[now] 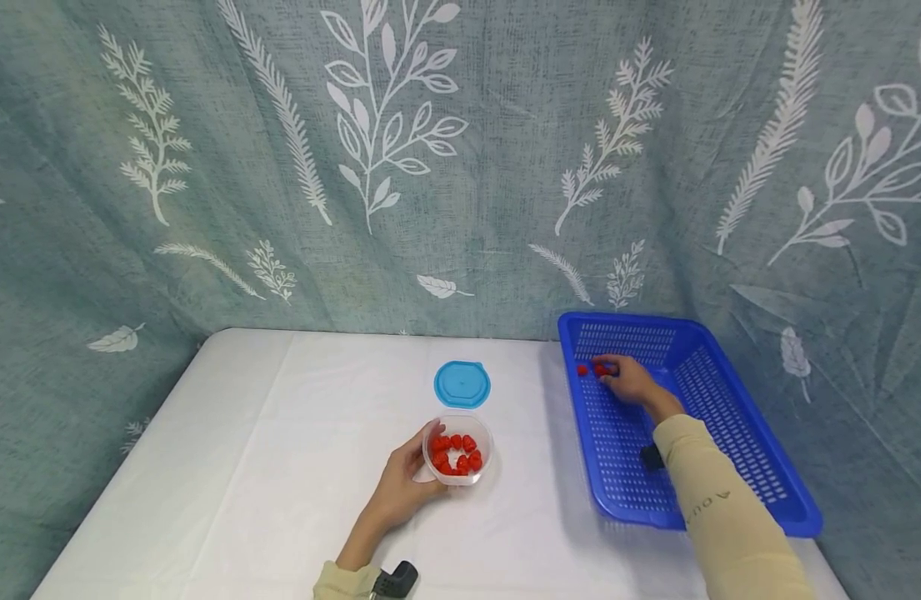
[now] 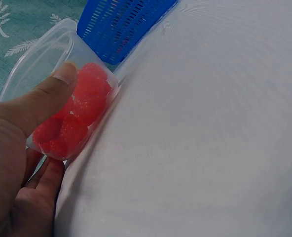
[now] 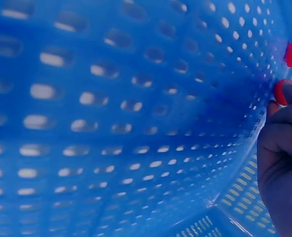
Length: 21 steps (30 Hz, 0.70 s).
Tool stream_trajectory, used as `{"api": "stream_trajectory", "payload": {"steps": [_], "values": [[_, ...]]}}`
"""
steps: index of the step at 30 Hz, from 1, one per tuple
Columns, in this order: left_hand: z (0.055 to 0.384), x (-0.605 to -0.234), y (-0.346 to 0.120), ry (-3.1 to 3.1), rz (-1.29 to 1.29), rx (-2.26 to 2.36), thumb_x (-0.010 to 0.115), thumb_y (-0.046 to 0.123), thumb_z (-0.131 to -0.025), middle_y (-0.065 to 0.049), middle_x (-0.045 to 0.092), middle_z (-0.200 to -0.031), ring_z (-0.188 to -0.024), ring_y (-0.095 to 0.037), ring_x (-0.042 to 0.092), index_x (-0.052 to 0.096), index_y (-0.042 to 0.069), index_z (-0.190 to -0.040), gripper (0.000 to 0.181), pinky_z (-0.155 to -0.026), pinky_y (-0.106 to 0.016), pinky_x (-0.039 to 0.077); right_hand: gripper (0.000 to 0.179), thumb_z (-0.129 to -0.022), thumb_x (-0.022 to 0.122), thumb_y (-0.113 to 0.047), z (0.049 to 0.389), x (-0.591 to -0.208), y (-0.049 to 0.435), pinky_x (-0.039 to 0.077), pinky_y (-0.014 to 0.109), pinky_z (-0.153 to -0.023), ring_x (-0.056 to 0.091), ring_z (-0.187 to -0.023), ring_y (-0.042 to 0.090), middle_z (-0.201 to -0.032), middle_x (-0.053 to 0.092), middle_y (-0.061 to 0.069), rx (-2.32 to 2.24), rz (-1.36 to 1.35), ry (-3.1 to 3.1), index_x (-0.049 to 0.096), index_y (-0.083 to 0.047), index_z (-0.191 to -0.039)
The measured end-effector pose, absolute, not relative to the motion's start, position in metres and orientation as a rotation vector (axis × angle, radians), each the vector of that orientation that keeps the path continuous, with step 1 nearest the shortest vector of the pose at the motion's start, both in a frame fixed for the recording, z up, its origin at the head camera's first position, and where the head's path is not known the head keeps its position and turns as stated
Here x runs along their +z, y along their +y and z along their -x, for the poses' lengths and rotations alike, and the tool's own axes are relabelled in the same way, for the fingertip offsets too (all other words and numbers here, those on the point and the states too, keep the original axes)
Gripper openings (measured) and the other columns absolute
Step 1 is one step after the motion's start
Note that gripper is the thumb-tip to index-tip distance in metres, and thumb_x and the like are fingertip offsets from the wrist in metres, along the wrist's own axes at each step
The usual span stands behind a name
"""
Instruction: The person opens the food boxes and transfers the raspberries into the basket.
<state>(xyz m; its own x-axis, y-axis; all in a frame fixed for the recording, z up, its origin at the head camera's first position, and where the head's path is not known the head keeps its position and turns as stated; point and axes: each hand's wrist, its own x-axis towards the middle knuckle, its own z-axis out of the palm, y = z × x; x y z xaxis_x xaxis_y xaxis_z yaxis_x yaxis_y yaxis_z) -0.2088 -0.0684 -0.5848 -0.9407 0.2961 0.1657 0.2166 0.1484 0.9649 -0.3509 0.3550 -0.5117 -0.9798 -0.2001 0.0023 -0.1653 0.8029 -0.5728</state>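
Observation:
My left hand grips a clear plastic container on the white table, thumb on the near side and fingers round the far side. Several small red strawberries lie inside, also visible through the container's wall in the left wrist view. Over in the blue basket, my right hand pinches a red strawberry between thumb and fingers. Another strawberry lies just beside it, near the basket's left wall. The right palm is partly out of the right wrist view.
A light-blue lid lies flat on the table just beyond the container. The basket's raised rim stands between the container and my right hand. A patterned green curtain hangs behind the table and at both sides.

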Motion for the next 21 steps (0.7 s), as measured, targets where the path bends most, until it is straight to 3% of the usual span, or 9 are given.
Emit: {"api": "stream_trajectory", "payload": {"steps": [5, 13, 21], "values": [[0.21, -0.584, -0.068, 2.344, -0.547, 1.946, 0.085, 0.008, -0.079, -0.008, 0.05, -0.155, -0.148, -0.027, 0.041, 0.039, 0.017, -0.158, 0.092, -0.118, -0.029, 0.036, 0.04, -0.092, 0.06, 0.003, 0.351, -0.498, 0.355, 0.048, 0.063, -0.1, 0.06, -0.115, 0.053, -0.12, 0.064, 0.038, -0.821, 0.341, 2.928, 0.057, 0.015, -0.13], [0.209, -0.582, -0.068, 2.343, -0.536, 1.966, 0.085, 0.007, -0.078, -0.01, 0.051, -0.153, -0.147, -0.03, 0.041, 0.041, 0.016, -0.156, 0.09, -0.119, -0.035, 0.036, 0.046, -0.096, 0.06, -0.006, 0.343, -0.458, 0.346, 0.046, 0.065, -0.102, 0.055, -0.119, 0.056, -0.125, 0.059, 0.04, -0.708, 0.391, 2.97, 0.051, 0.017, -0.135], [0.207, -0.585, -0.066, 2.325, -0.537, 1.979, 0.085, 0.005, -0.078, -0.01, 0.051, -0.154, -0.147, -0.029, 0.041, 0.041, 0.017, -0.156, 0.09, -0.119, -0.034, 0.036, 0.043, -0.105, 0.053, -0.014, 0.319, -0.402, 0.316, 0.039, 0.065, -0.11, 0.049, -0.132, 0.05, -0.139, 0.056, 0.032, -0.937, 0.45, 3.056, 0.051, 0.009, -0.141]]}}
